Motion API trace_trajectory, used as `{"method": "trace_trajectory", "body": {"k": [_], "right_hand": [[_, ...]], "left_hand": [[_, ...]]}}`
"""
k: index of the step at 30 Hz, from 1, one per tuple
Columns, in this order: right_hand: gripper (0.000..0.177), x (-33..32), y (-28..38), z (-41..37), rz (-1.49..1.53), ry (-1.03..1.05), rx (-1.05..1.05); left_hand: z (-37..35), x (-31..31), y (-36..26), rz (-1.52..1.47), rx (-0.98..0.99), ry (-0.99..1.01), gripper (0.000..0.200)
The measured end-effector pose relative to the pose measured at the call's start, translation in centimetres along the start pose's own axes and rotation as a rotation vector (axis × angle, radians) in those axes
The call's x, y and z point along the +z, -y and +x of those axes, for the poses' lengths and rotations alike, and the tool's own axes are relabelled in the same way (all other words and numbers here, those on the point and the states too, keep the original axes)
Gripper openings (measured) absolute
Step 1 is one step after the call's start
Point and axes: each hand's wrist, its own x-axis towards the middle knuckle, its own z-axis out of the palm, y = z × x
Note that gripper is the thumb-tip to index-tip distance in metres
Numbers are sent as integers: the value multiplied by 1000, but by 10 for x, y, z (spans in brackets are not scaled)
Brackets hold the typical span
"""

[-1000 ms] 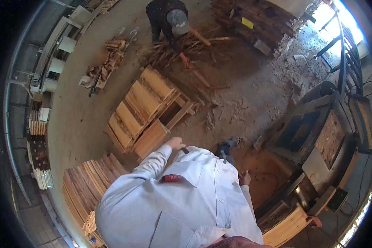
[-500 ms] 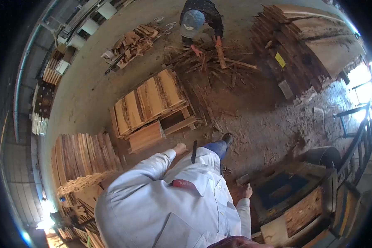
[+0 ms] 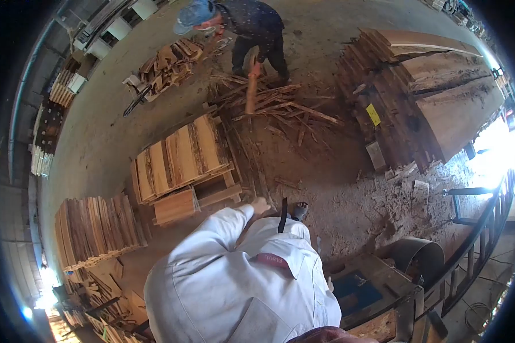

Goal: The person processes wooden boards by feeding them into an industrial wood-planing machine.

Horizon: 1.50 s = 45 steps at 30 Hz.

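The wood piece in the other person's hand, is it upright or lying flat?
Upright: the wood piece stands nearly vertical in that person's hand, its lower end among the scraps.

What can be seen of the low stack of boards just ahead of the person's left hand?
The stack of boards lies flat on the floor, turned at an angle. Its top layer is a row of pale yellow planks side by side, with dark bark-like edges. At the near right corner a dark gap and cross pieces show. A smaller bundle lies against its near edge. Thin wood scraps reach its far corner. The left hand is close, apparently not touching it.
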Motion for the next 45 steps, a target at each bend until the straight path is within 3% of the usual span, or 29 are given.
{"method": "trace_trajectory", "body": {"k": [1, 2, 3, 5, 11, 14, 15, 16, 17, 18, 21, 25, 27, 29, 30, 31, 32, 33, 34, 35, 38, 40, 43, 44, 45], "right_hand": [[31, -9, 6, 13, 9, -46, -7], [40, -7, -5, 31, -190, -171, -85], [41, -26, 16, 36, 249, -182, 41], [42, -60, 62, 58, 748, -210, 159], [43, -100, 85, 104, 930, -190, 372], [43, -100, 68, 110, 624, -146, 207], [43, -91, 47, 119, 411, -100, 188], [45, -52, -1, 136, 391, -53, 250], [46, -15, -47, 151, 369, -4, 312], [47, -16, -45, 154, 344, 47, 372], [39, -35, -48, 194, 158, 144, 270], [40, -57, -53, 264, 73, 83, 46], [46, -74, -57, 302, 39, -32, -51], [37, -130, -24, 333, 132, -116, -7], [34, -153, -14, 348, 151, -242, -94], [33, -180, 2, 366, 637, -167, 106], [34, -208, 18, 383, 1121, -203, 336], [37, -223, 17, 397, 1242, -190, 354], [36, -238, 12, 416, 1318, -186, 367], [35, -247, 6, 426, 1384, -177, 385], [35, -289, -2, 446, 1594, -223, 474], [35, -311, -9, 451, 1501, -234, 477], [35, -310, -39, 448, 1470, -309, 448], [35, -288, -61, 455, 1332, -321, 417], [35, -267, -83, 462, 1188, -335, 391]], "left_hand": [[12, -25, -35, -127, -6, 3, 49], [32, -35, -52, -142, -49, -2, 46], [59, -36, -57, -102, -70, -20, 41], [85, -54, -83, -127, -122, -34, 41], [131, -65, -118, -176, -131, -11, 43], [125, -52, -120, -69, -176, 60, 48], [124, -44, -119, -13, -211, 113, 49], [123, -37, -118, 43, -244, 169, 50], [137, 0, -76, 251, -75, 144, 42], [145, 24, -54, 470, 86, 85, 34], [137, -2, -97, 327, -156, 313, 40], [159, -42, -180, 307, -189, 408, 50], [205, -57, -215, 559, -79, 507, 50], [262, -63, -233, 954, 113, 619, 51], [283, -66, -249, 914, 218, 538, 49], [304, -69, -264, 878, 323, 456, 48], [321, -73, -281, 404, 195, 259, 47], [333, -76, -298, -73, 49, 48, 48], [327, -88, -349, 161, 41, -103, 47], [318, -105, -409, 295, 78, -116, 45], [323, -101, -470, 79, 99, -77, 47], [326, -91, -494, 40, 104, -77, 47], [351, -66, -461, 180, 102, -45, 58], [361, -62, -444, 147, 40, 50, 64], [398, -34, -375, 294, 99, -38, 62]]}}
